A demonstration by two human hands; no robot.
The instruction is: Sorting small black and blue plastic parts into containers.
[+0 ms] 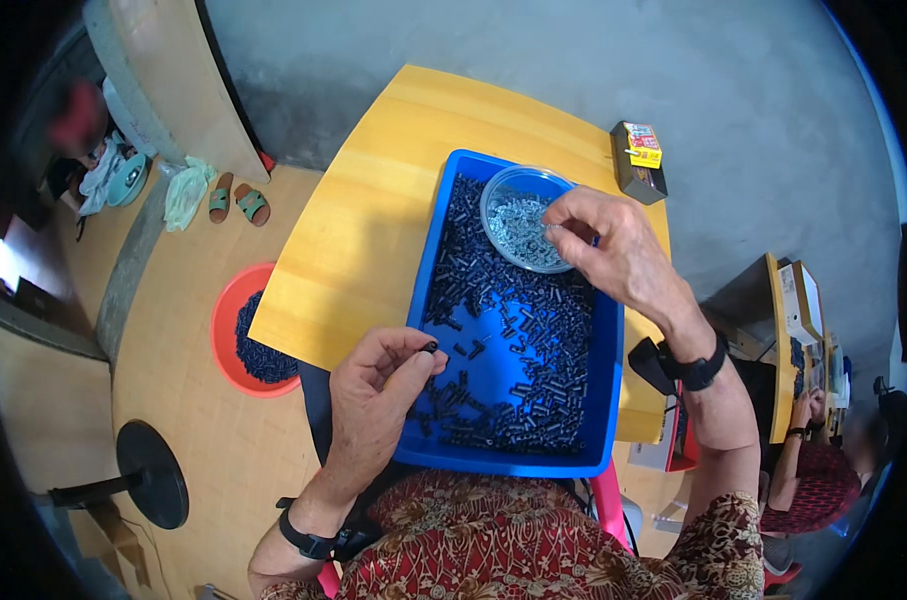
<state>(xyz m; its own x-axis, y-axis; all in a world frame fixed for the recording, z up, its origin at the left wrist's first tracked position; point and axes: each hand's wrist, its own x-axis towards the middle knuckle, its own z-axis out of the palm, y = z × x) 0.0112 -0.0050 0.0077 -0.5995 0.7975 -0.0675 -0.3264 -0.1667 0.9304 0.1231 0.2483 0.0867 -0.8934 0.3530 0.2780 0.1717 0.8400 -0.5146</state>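
My left hand is closed in a pinch on a small black cylindrical part, held over the left wall of a blue tray. Many dark parts of the same sort lie loose in the tray, thickest along its right side. A round clear plastic bowl rests on them at the far end, holding small silvery metal pieces. Thumb and fingertips of my right hand are pinched together at the bowl's right side. What they hold, if anything, is too small to make out.
The tray sits on a yellow wooden table; a dark box with a yellow pack stands at its far right corner. On the floor at left are a red basin of dark parts and green sandals. Another person sits at right.
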